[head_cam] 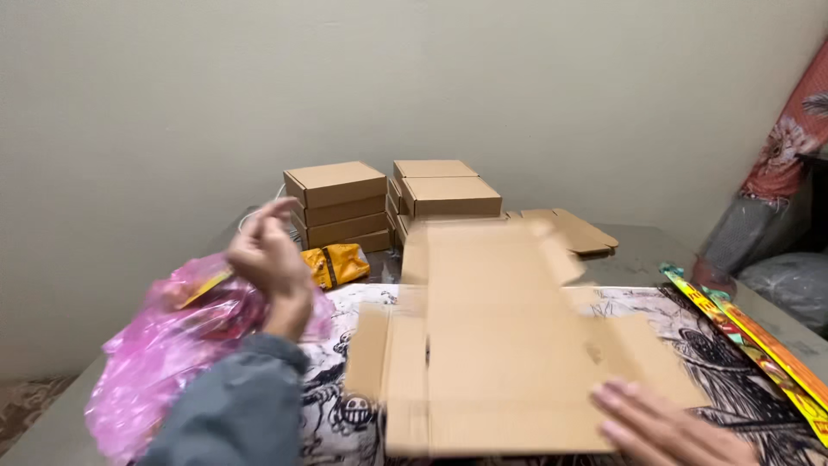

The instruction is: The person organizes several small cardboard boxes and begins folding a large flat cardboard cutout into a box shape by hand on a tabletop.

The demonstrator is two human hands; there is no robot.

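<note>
Head view: flat cardboard blank (500, 345) unfolded, pressed by flat-open right hand (664, 427); left hand (272, 255) raised beside it, loosely curled, empty over pink bag (164, 345); folded boxes (392, 203) stacked behind blank.

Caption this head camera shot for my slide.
Right hand presses a flat cardboard box blank; left hand lifts above a pink plastic bag.

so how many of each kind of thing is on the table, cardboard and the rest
Closed cardboard boxes: about 7, in stacks
Flat unfolded cardboard blanks: 2, the second one behind
Pink plastic bags: 1
Yellow packets: 1
Total: about 11
</note>
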